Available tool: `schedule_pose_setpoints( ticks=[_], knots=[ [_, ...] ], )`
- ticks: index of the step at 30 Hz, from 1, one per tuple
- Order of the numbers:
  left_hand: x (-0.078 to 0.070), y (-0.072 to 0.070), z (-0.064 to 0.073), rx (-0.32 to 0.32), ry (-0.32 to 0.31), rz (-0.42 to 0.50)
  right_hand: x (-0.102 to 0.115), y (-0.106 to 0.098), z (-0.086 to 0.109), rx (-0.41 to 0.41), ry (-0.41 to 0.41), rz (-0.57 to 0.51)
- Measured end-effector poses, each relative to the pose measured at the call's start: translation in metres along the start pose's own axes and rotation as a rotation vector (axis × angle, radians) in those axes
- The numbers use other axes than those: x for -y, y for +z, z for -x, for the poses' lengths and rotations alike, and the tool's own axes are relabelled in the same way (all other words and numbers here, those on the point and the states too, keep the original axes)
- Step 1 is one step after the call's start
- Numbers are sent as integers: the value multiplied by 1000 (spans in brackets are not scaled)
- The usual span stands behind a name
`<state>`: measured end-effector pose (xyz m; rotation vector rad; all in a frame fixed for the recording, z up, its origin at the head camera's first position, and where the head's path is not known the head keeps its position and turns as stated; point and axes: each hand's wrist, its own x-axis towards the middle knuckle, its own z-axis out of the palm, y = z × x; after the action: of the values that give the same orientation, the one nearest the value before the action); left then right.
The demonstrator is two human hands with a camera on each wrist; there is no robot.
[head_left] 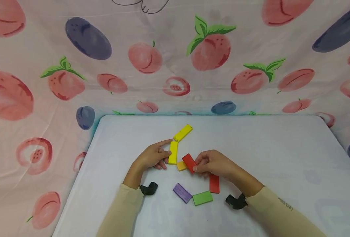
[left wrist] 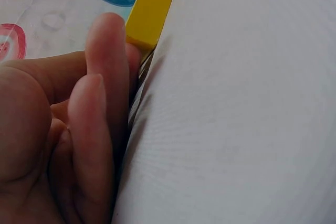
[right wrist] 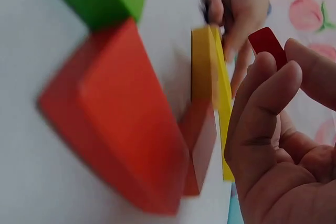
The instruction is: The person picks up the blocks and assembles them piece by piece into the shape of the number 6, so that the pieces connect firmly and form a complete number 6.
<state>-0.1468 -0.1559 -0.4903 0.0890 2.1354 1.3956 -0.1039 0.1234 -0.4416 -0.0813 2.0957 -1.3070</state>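
Observation:
My left hand (head_left: 151, 156) lies at the left side of an upright-pointing yellow block (head_left: 173, 152). Its index finger reaches along the block's far end and the thumb touches its left edge. In the left wrist view, relaxed fingers (left wrist: 107, 61) cover part of a yellow block (left wrist: 149, 17). Between thumb and fingertips my right hand (head_left: 214, 163) pinches a red block (head_left: 189, 163), held over an orange block (head_left: 181, 166). The right wrist view shows this red block (right wrist: 266, 45) raised, and a reddish block (right wrist: 199, 148) beside the orange one (right wrist: 202, 66).
Another yellow block (head_left: 183, 133) slants off the first one's far end. Nearer me, a red block (head_left: 214, 184), a green block (head_left: 202, 198) and a purple block (head_left: 182, 193) form a curve on the white table (head_left: 281, 148). A fruit-print cloth (head_left: 175, 62) hangs behind.

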Motion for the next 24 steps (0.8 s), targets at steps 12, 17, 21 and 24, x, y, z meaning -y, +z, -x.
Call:
schedule_pose_setpoints(
  ticks=[12,17,21,24],
  knots=[
    [2,-1,0,0,10,17,8,30,3,82,-4,27],
    [3,0,-1,-1,6,27,10,39,0,82,28,52],
    [2,0,0,1,2,23,14,43,0,75,35,87],
    [1,-1,0,0,-2,23,17,45,0,62,36,112]
  ],
)
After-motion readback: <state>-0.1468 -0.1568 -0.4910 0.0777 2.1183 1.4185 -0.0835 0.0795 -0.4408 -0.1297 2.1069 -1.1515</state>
